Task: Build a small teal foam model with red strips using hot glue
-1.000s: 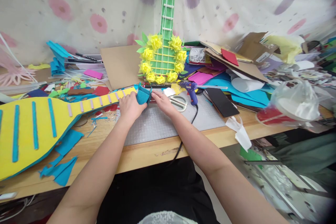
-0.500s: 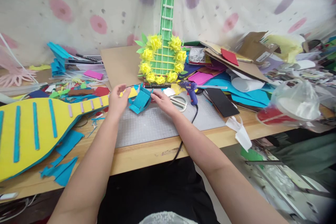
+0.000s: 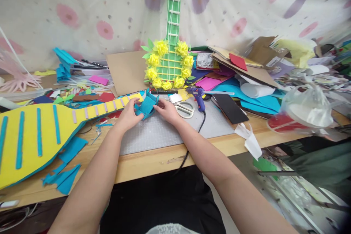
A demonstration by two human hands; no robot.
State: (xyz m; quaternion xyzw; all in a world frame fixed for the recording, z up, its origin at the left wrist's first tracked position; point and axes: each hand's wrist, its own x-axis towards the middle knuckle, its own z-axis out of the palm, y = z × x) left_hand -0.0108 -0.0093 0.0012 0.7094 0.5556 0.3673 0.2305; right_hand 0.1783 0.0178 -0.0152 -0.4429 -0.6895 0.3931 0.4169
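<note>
A folded piece of blue crepe paper (image 3: 148, 105) sits at the neck end of a yellow paper guitar (image 3: 30, 131) with blue and pale purple strips. From the left, my left hand (image 3: 128, 116) grips the blue crepe paper, thumb at its lower edge. My right hand (image 3: 166, 111) has its fingertips closed on the right edge of the same piece. Just right of that hand lie white-handled scissors (image 3: 185, 109), with a purple glue gun (image 3: 199, 98) beyond them. Beneath both hands is a grey cutting mat (image 3: 153, 135).
A green guitar with yellow paper flowers (image 3: 173, 55) stands upright at the back. To the right are a black phone (image 3: 230, 108), blue sheets (image 3: 260, 99) and a red-and-white tub in plastic (image 3: 287, 119). Blue scraps (image 3: 65, 179) lie at the front left.
My left hand has come down from beside the neck onto the blue crepe paper. My right hand has shifted slightly left and closed on the paper's right edge.
</note>
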